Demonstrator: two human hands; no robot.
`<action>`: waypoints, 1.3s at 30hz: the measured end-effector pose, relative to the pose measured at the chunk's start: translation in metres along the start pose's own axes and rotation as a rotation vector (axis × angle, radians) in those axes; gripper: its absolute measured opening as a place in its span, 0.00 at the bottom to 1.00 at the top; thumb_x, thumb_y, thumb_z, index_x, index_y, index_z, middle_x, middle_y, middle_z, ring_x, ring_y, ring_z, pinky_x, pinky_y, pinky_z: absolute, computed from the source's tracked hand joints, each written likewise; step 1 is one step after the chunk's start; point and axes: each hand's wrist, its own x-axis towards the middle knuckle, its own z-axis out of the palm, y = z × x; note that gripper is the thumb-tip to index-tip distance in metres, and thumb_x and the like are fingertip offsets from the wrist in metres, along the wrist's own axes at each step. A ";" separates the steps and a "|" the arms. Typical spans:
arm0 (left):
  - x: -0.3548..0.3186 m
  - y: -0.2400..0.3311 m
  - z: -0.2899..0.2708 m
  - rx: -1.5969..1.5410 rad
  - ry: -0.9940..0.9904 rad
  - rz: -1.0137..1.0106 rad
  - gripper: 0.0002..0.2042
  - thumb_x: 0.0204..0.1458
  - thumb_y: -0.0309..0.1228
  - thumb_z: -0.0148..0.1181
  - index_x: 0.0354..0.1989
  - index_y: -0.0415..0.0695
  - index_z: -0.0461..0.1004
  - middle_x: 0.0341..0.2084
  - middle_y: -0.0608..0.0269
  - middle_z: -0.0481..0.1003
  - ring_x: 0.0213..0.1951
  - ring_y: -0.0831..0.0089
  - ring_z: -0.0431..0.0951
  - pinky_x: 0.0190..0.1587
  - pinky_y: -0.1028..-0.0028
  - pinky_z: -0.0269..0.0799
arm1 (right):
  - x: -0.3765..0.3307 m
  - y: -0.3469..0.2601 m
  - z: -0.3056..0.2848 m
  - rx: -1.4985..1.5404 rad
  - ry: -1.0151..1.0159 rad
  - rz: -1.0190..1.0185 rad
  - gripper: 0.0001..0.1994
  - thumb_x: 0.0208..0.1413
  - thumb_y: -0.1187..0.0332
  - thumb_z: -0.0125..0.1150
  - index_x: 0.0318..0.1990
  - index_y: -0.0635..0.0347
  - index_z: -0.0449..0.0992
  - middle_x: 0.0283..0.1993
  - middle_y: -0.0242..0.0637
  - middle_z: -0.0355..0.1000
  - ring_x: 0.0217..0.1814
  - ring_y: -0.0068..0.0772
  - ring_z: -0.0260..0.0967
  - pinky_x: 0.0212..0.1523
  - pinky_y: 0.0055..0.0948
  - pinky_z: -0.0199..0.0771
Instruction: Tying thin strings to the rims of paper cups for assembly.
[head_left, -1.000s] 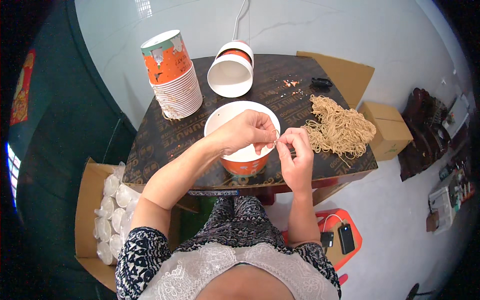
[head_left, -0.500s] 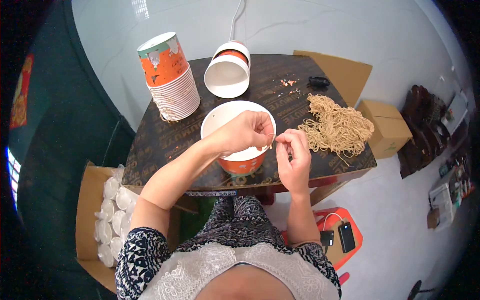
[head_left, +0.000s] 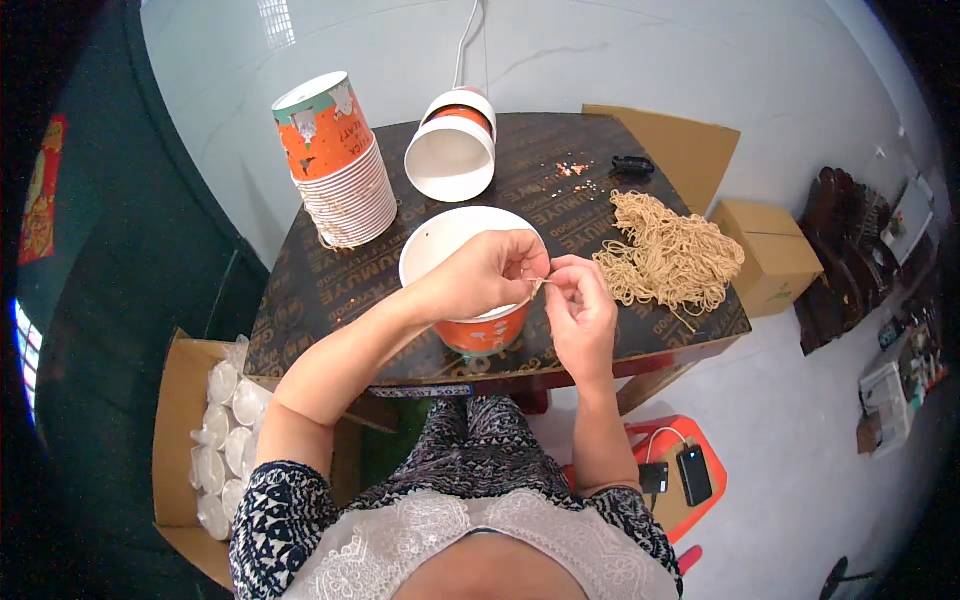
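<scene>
The left hand (head_left: pixel 490 270) was held over the open mouth of the orange paper cup (head_left: pixel 470 300), its fingers curled together and pinched with the thumb on a small pale scrap (head_left: pixel 537 286); what the scrap was could not be made out. The right hand (head_left: pixel 580 310) sat just beside the cup's right rim, fingers likewise bent and closed on the same scrap, so that the fingertips of both hands met at the cup's right edge. Neither palm was open.

The cup stood upright near the front edge of the dark desk (head_left: pixel 330 290), about midway along it, its white inside showing. A pile of dry tan noodles (head_left: pixel 668 255) lay toward the right edge, apart from the right hand. A tall stack of orange cups (head_left: pixel 340 160) stood at the back left corner, and a second, shorter stack (head_left: pixel 452 145) lay tipped on its side at the back edge, mouth facing the person. A small black object (head_left: pixel 632 164) rested near the back right corner.

Against the frame of one second earlier, both hands held almost the same place at the cup's right rim, the pinch unchanged; the cup, noodles and stacks had not shifted on the desk.
</scene>
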 end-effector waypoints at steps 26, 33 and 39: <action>-0.011 -0.003 0.012 0.805 0.300 0.180 0.05 0.49 0.25 0.59 0.33 0.38 0.71 0.23 0.50 0.75 0.28 0.50 0.79 0.30 0.58 0.74 | 0.012 -0.009 -0.011 -0.152 -0.221 0.008 0.11 0.54 0.79 0.58 0.46 0.63 0.74 0.16 0.32 0.59 0.17 0.22 0.55 0.21 0.28 0.58; -0.007 -0.009 0.009 0.726 0.302 0.246 0.05 0.52 0.28 0.58 0.34 0.41 0.72 0.17 0.49 0.75 0.23 0.50 0.79 0.26 0.57 0.73 | 0.020 -0.015 -0.008 -0.137 -0.204 0.114 0.13 0.58 0.76 0.55 0.51 0.62 0.76 0.18 0.39 0.66 0.18 0.22 0.61 0.22 0.28 0.61; -0.005 -0.011 0.006 0.664 0.278 0.254 0.05 0.51 0.28 0.59 0.34 0.41 0.73 0.17 0.49 0.75 0.23 0.49 0.78 0.26 0.57 0.73 | 0.024 -0.014 -0.006 -0.247 -0.157 -0.063 0.11 0.59 0.74 0.55 0.48 0.64 0.77 0.20 0.46 0.70 0.20 0.24 0.69 0.24 0.30 0.67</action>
